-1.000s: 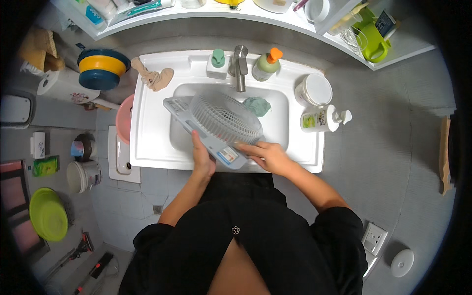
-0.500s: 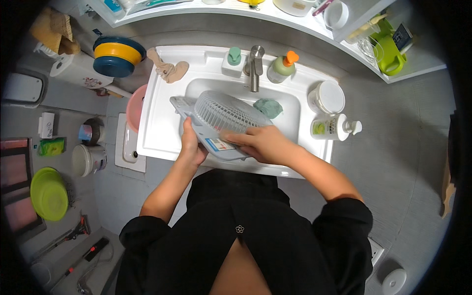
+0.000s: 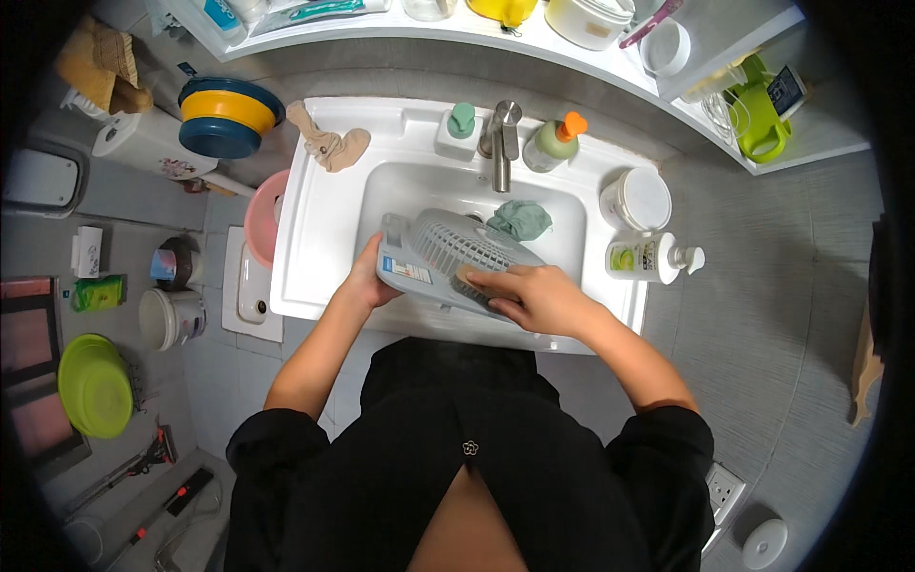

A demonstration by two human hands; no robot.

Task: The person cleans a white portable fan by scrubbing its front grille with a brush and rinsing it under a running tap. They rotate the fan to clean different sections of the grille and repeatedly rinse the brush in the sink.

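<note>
A grey plastic fan cover (image 3: 446,250) with a slatted, domed grille and a sticker on its flat rim is held tilted over the front of the white sink (image 3: 378,195). My left hand (image 3: 366,275) grips its left end, thumb on the rim and fingers curled beneath. On the rim beside the grille, my right hand (image 3: 541,297) presses with closed fingers a small tan pad (image 3: 466,274), mostly covered by them. Behind the cover a bunched green cloth (image 3: 520,220) lies in the basin, below the metal faucet (image 3: 502,157).
Two pump bottles, one white-and-green (image 3: 458,133) and one orange-topped (image 3: 556,143), flank the faucet. On the right ledge sit a lidded white tub (image 3: 637,200) and a white pump bottle (image 3: 651,257). Tan socks (image 3: 334,145) lie at back left. A shelf (image 3: 419,29) spans the far side.
The fan cover has shifted right and slightly nearer, its tilt changed so the sticker now faces up near my left hand. My right hand has moved right along the rim.
</note>
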